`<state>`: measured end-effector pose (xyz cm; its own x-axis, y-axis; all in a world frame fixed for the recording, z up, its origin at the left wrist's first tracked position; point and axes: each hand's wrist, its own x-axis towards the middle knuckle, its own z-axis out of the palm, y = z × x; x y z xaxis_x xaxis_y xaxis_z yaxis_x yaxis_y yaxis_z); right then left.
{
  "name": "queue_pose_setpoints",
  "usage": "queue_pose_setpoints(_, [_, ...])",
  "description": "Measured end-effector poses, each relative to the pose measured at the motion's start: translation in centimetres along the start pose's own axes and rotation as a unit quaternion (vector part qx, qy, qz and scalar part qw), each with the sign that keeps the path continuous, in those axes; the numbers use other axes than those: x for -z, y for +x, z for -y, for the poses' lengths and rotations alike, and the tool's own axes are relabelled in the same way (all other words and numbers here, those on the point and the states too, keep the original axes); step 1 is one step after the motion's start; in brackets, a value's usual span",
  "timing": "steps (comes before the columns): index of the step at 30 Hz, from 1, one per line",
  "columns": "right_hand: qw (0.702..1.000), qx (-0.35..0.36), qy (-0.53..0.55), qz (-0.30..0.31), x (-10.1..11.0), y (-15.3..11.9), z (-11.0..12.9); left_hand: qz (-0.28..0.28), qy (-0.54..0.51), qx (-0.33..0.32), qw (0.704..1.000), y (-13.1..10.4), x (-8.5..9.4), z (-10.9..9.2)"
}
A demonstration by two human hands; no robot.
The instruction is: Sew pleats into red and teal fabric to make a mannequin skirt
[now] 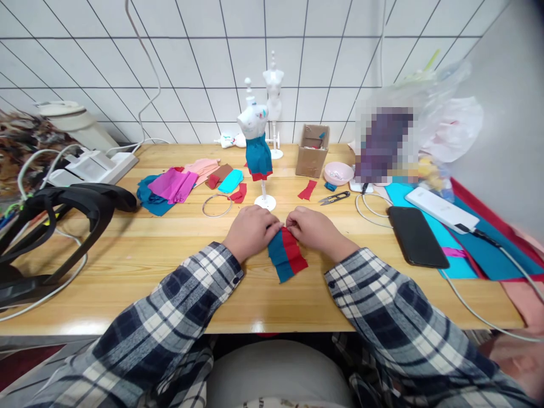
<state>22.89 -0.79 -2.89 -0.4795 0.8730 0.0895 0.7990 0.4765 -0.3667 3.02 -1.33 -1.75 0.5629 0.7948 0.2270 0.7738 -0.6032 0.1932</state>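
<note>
A piece of teal and red cloth (285, 258) lies on the wooden table in front of me, its two colours side by side in strips. My left hand (254, 231) pinches its top edge at the teal side, fingers closed. Right beside it, my right hand (312, 228) is closed on the same edge at the red side. Behind my hands stands a small white dress form (254, 122) wearing a teal skirt (258, 157) with a red hem. A second, bare white dress form (274, 93) is farther back.
Cloth scraps (173, 187) and a metal ring (217, 205) lie left of the stand. Thread snips (335, 198), a pink bowl (339, 173) and a cardboard box (312, 151) are to the right. A black phone (417, 236) lies farther right, a black headset (59, 226) at left.
</note>
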Motion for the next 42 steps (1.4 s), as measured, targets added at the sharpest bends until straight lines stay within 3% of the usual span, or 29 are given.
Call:
queue_pose_setpoints(2, [1.000,0.015,0.005,-0.017,0.0,-0.1,0.2,-0.037,-0.050,0.076,0.995,0.1,-0.4,0.2])
queue_pose_setpoints(4, [0.999,0.004,0.026,-0.035,0.1,-0.2,0.4,-0.027,-0.089,0.112,0.989,0.1,-0.8,0.5])
queue_pose_setpoints(7, [0.995,-0.024,0.077,-0.060,0.4,-0.1,0.3,0.010,-0.145,0.108,0.984,0.0,-1.0,0.9])
queue_pose_setpoints(13, [0.973,-0.039,0.204,-0.104,0.2,0.0,-0.4,-0.040,-0.196,0.091,0.976,0.0,-0.9,1.3])
queue_pose_setpoints(24, [0.983,0.031,0.138,-0.116,0.5,0.2,-0.5,-0.074,-0.116,0.063,0.988,-0.3,-0.1,0.6])
queue_pose_setpoints(31, [0.953,0.089,0.186,-0.223,1.3,-0.5,0.3,-0.089,-0.131,0.090,0.983,-0.1,-0.2,1.8])
queue_pose_setpoints(35, [0.965,0.143,0.161,-0.148,0.5,-0.4,0.2,-0.200,-0.055,0.173,0.963,-0.3,0.5,3.8])
queue_pose_setpoints(39, [0.982,0.129,0.122,-0.064,-0.4,0.1,-1.0,-0.183,0.045,0.218,0.957,-0.8,1.4,4.5])
queue_pose_setpoints(42, [0.989,0.124,0.079,-0.033,-0.5,0.2,-1.8,-0.136,-0.004,0.132,0.982,-1.1,1.9,2.7])
